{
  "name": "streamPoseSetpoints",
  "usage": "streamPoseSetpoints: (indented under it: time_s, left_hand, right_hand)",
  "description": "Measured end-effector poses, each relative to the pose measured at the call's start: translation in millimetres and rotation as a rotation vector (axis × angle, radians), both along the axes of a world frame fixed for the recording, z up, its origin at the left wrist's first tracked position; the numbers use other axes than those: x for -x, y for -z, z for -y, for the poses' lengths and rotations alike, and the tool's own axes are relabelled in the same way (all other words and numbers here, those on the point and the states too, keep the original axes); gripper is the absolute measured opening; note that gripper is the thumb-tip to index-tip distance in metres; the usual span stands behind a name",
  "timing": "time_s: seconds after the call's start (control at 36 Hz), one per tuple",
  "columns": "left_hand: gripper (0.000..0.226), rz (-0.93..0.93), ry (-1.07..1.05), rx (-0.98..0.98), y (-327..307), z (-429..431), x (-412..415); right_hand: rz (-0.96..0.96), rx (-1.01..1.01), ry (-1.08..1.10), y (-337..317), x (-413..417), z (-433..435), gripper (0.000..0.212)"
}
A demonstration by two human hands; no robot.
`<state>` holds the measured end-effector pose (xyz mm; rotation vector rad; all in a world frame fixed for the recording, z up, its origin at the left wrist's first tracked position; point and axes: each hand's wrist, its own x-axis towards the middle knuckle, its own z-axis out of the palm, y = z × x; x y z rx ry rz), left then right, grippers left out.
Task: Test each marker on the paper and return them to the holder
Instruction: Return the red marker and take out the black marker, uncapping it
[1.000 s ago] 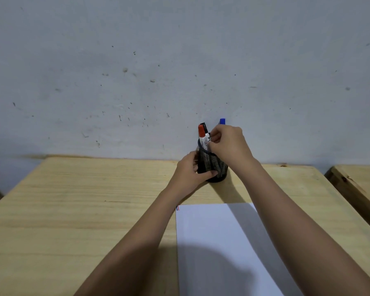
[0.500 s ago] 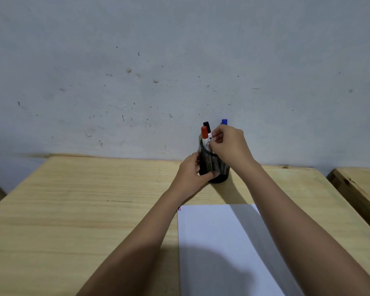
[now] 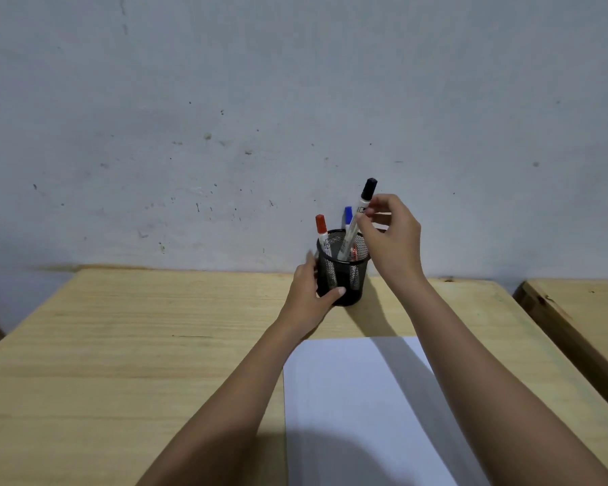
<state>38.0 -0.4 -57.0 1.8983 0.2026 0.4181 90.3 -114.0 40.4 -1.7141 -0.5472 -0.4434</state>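
Note:
A black mesh holder (image 3: 355, 271) stands at the far edge of the wooden table (image 3: 120, 363), against the wall. My left hand (image 3: 309, 292) grips its left side. My right hand (image 3: 392, 236) pinches the black-capped marker (image 3: 357, 219) near its top; the marker is tilted, raised partway, with its lower end still inside the holder. A red-capped marker (image 3: 321, 231) leans at the holder's left rim, and a blue-capped marker (image 3: 347, 216) shows behind the black one. A white sheet of paper (image 3: 358, 408) lies on the table in front of the holder.
A grey, speckled wall (image 3: 225, 135) rises directly behind the table. A second wooden table (image 3: 583, 310) stands to the right across a narrow gap. My forearms cross over the paper's top corners.
My right hand has lifted the black-capped marker up and to the right, partly out of the holder. The red and blue markers stay in it. The left hand keeps holding the holder.

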Motion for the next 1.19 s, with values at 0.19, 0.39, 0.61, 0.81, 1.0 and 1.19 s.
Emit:
streamPoseSetpoints:
  time_s: [0.19, 0.39, 0.61, 0.81, 1.0, 1.19]
  left_hand:
    - [0.036, -0.031, -0.059, 0.067, -24.3, 4.2, 19.4]
    - [0.03, 0.079, -0.047, 0.129, -70.2, 9.1, 64.1]
    - [0.029, 0.22, 0.051, 0.131, -95.5, 26.3, 114.1]
    - [0.016, 0.244, 0.061, -0.061, -86.4, 36.1, 139.7]
    - [0.009, 0.308, 0.054, -0.014, -87.8, 40.7, 151.0]
    - [0.007, 0.367, -0.013, 0.029, -96.0, 39.1, 151.4]
  right_hand:
    - [0.115, -0.22, 0.023, -20.0, 31.3, 19.9, 0.019]
    - [0.158, -0.13, -0.01, -16.5, 66.1, 47.4, 0.018]
    - [0.169, 0.205, -0.139, 23.2, 104.8, 66.9, 0.016]
    - [0.21, 0.337, -0.189, 36.0, 127.1, 74.6, 0.019]
    - [0.276, 0.401, -0.223, 27.0, 135.6, 81.2, 0.019]
    - [0.22, 0.362, -0.26, 16.3, 137.5, 85.3, 0.018]
